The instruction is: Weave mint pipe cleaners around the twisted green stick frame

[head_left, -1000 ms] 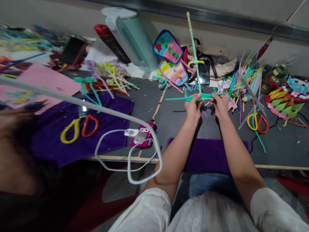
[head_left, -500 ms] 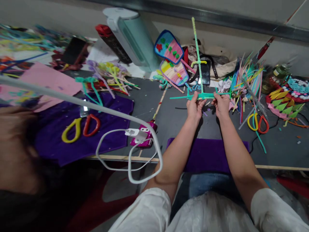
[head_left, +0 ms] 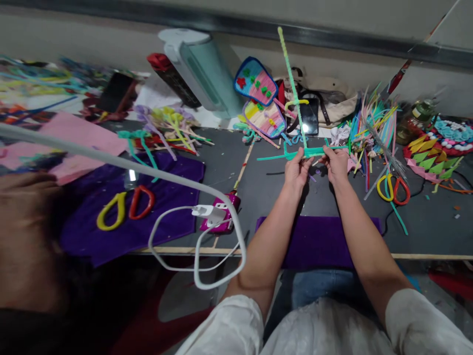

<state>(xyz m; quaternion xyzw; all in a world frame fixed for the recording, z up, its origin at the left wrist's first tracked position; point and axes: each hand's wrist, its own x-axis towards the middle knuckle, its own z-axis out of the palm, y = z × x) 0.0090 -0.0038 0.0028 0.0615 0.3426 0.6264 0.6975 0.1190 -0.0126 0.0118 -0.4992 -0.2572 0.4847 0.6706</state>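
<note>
Left hand: While the frame lies crosswise before the person, the left hand (head_left: 295, 168) pinches it near the stem's foot, thumb and fingers drawn together.
Right hand: The right hand (head_left: 337, 162) pinches the frame farther right, fingertips nearly closed; the wire itself is partly hidden there.
Green frame: The green frame (head_left: 318, 150) sits at the fingertips of both hands, above the table (head_left: 244, 143), its long axis running left to right; a loose end juts out past the left hand.
Stem: The pale green stem (head_left: 293, 79) points away from the person, leaning slightly left, with a yellow crosspiece (head_left: 303, 101) partway along. Its foot is nearer the left hand.
Right side: Scissors (head_left: 396, 190) and a pipe-cleaner bundle (head_left: 373, 123) lie beyond the right hand.
Near edge: Purple cloth (head_left: 318, 241) lies beneath the forearms.
</note>
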